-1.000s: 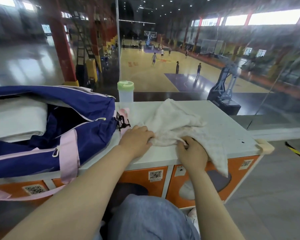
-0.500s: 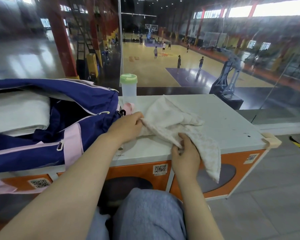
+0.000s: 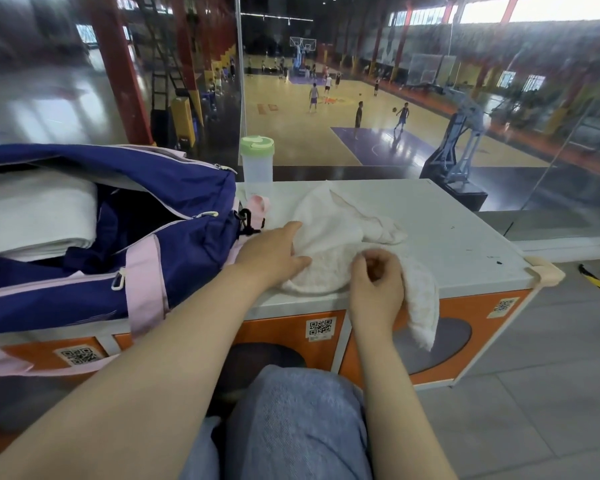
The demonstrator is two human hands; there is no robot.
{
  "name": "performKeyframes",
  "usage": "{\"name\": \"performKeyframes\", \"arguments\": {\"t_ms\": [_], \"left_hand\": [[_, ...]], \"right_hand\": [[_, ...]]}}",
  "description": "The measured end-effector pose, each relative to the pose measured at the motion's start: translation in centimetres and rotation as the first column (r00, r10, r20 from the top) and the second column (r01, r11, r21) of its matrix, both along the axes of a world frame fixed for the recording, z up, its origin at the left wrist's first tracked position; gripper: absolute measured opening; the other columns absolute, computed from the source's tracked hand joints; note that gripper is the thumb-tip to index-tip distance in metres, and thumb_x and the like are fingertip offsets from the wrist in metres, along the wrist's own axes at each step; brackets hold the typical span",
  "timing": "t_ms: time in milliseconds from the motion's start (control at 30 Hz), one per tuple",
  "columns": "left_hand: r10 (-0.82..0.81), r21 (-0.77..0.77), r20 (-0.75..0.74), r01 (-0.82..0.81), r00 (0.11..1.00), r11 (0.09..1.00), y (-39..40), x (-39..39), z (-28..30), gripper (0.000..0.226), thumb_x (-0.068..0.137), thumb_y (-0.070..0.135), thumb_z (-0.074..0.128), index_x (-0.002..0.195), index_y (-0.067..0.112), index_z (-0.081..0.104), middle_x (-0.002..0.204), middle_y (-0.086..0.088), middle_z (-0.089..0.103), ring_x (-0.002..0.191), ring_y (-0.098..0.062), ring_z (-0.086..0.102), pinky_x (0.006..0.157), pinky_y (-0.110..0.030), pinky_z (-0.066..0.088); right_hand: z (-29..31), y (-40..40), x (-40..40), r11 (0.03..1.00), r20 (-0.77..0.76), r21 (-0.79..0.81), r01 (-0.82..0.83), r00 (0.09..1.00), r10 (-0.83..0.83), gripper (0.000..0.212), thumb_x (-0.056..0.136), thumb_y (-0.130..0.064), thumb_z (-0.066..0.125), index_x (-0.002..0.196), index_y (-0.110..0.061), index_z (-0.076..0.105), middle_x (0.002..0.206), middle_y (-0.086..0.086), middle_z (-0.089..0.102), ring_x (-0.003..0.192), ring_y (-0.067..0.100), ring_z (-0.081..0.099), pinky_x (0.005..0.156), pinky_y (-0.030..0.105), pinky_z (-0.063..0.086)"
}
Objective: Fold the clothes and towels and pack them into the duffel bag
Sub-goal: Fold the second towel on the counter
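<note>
Towels: 1 folded towel (image 3: 32,216) in 1 duffel bag (image 3: 146,216), 1 crumpled towel (image 3: 329,237) under flat left hand (image 3: 274,254), right hand (image 3: 378,285) pinching it.

Crumpled white towel (image 3: 329,237) beside open navy-pink duffel bag (image 3: 174,216) — folded towel (image 3: 32,216) inside.

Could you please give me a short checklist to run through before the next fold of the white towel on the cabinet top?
1. Left hand on the crumpled white terry towel: ok, fingers straight, pressing its left side.
2. Right hand has a grip on the towel: ok, fingers curled round its near edge.
3. Towel lying flat on the white cabinet top: not ok, it is bunched and one end hangs over the front edge.
4. Navy and pink duffel bag unzipped: ok, a folded white towel shows inside.
5. Clear bottle with green lid clear of the towel: ok, it stands behind it.
6. Room left in the bag: cannot tell.
</note>
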State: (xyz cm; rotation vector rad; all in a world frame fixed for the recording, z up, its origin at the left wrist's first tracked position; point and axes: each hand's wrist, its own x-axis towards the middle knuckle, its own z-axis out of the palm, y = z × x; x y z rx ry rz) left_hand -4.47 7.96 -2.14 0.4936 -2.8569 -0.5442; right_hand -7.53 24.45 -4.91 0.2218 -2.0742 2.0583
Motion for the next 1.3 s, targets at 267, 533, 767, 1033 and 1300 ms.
{"name": "performKeyframes", "arguments": {"t_ms": [267, 533, 767, 1033, 1300], "left_hand": [[0.113, 0.196, -0.165, -0.079, 0.980, 0.977, -0.6, -0.1, 0.6, 0.016, 0.095, 0.035, 0.052, 0.084, 0.023, 0.055, 0.082, 0.007, 0.061, 0.078, -0.019, 0.059, 0.065, -0.032, 0.044], [0.378, 0.828, -0.299, 0.042, 0.876, 0.559, -0.9, 1.1, 2.9, 0.033, 0.074, 0.032, 0.056, 0.087, 0.002, 0.057, 0.093, -0.008, 0.064, 0.090, -0.023, 0.062, 0.081, -0.041, 0.049], [0.289, 0.993, -0.098, 0.076, 0.952, 0.088, -1.4, 1.7, 4.0, 0.033, 0.086, 0.041, 0.062, 0.099, 0.011, 0.062, 0.093, -0.008, 0.065, 0.087, -0.024, 0.065, 0.081, -0.036, 0.050], [0.339, 0.911, -0.243, 0.093, 0.909, 0.403, -0.1, 1.3, 3.7, 0.013, 0.092, 0.029, 0.062, 0.102, 0.023, 0.067, 0.109, -0.005, 0.070, 0.099, -0.023, 0.070, 0.090, -0.043, 0.056], [0.550, 0.921, -0.340, 0.388, 0.763, 0.031, -2.1, 2.1, 5.3, 0.025, 0.098, 0.022, 0.053, 0.120, 0.013, 0.062, 0.111, -0.013, 0.071, 0.101, -0.028, 0.070, 0.088, -0.044, 0.055]], "right_hand": [[6.5, -3.5, -3.7, 0.535, 0.422, -0.837, 0.113, 0.756, 0.501, 0.043, 0.096, -0.036, 0.055, 0.132, -0.013, 0.056, 0.126, 0.007, 0.062, 0.113, 0.026, 0.061, 0.102, 0.036, 0.045], [8.3, -7.1, -1.0, 0.629, 0.456, -0.777, 0.000, 0.688, 0.564, 0.018, 0.097, -0.026, 0.051, 0.105, -0.012, 0.060, 0.099, 0.008, 0.065, 0.093, 0.018, 0.064, 0.080, 0.030, 0.049], [6.0, -6.9, -0.7, 0.726, 0.425, -0.684, -0.074, 0.769, 0.478, 0.061, 0.066, -0.038, 0.069, 0.122, -0.018, 0.056, 0.113, 0.008, 0.070, 0.095, 0.023, 0.070, 0.079, 0.040, 0.058], [5.2, -6.2, -0.1, 0.885, 0.438, -0.389, -0.257, 0.793, 0.423, 0.078, 0.069, -0.048, 0.077, 0.134, -0.018, 0.047, 0.120, 0.008, 0.064, 0.099, 0.028, 0.068, 0.085, 0.046, 0.058], [4.6, -5.3, -0.7, 0.810, 0.238, -0.576, -0.110, 0.925, 0.296, 0.026, 0.085, -0.015, 0.064, 0.110, -0.023, 0.061, 0.109, 0.002, 0.070, 0.096, 0.020, 0.070, 0.080, 0.039, 0.059]]}}
